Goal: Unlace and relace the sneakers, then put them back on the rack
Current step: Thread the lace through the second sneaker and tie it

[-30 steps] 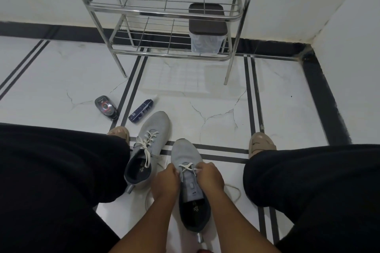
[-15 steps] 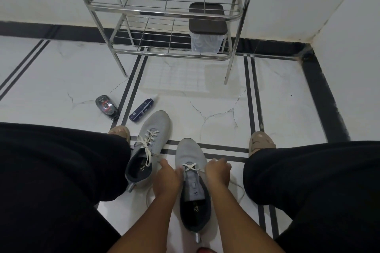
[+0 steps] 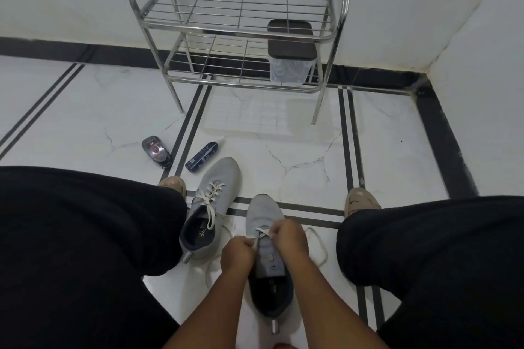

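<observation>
- The floor (image 3: 283, 127), white tile with black stripe lines, is serving as the work surface; both sneakers are lying on it between the seated person's knees, within arm's reach.
- The steel shoe rack (image 3: 235, 28) is standing against the wall, well ahead of the sneakers. Its wire shelves are carrying only a clear lidded container (image 3: 290, 56) on the lower tier, so space is remaining for the pair.
- The near sneaker (image 3: 266, 249), grey knit with a dark lining, is pointing toe-forward toward the rack with its opening toward the person, which is presenting the eyelets to both hands. Only the lowest eyelet row is showing a white lace (image 3: 262, 232) crossing; the tongue is lying exposed below it. Judged from this, relacing is at an early stage.
- The far sneaker (image 3: 211, 207) is lying just to the left, angled, with its lace threaded but loose and its ends trailing on the floor.
- The left hand (image 3: 238, 253) is curling its fingers and pinching one lace end at the left eyelet side.
- The right hand (image 3: 287, 236) is curling likewise and pinching the other lace end, drawing the crossing taut; slack is looping on the floor to the right.
- A blue spray bottle (image 3: 202, 157) and a small dark tin (image 3: 154, 149) are lying near the far sneaker's toe.
</observation>
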The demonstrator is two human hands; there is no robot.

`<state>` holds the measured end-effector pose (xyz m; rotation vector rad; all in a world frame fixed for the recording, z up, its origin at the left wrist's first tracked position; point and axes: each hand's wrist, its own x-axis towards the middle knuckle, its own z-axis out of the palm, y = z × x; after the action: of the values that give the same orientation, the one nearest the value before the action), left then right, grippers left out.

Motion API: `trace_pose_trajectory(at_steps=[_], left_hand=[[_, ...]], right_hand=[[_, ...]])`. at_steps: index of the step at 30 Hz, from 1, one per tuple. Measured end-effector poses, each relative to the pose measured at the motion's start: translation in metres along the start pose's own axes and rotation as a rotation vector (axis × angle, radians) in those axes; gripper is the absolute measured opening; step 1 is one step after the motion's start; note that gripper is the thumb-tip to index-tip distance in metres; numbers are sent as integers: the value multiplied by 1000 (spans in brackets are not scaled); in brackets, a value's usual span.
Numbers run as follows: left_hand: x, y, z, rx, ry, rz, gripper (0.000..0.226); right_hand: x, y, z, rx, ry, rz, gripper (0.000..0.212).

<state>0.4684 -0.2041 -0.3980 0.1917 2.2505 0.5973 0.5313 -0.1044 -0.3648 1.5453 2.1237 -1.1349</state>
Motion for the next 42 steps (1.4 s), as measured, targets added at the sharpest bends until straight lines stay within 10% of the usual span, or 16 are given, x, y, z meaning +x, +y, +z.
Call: trace_pose_trajectory(at_steps=[5,22,28,35,42], left_hand=[[12,-7,4,-72,-63,-52,14],[6,-3,4,18,-7,75,19],[6,1,5,127,74,14,20],[9,57,-66,-1129,394,-5,32],[19,29,-21,490,-63,260,29]], right_hand=[[3,0,18,-208,-171,117,48],[-14,8,31,-234,176,-223,22],[-21,39,26,-261,123,44,27],[-17,43,21,-234,28,147,35],[-15,38,20,-231,-29,139,38]])
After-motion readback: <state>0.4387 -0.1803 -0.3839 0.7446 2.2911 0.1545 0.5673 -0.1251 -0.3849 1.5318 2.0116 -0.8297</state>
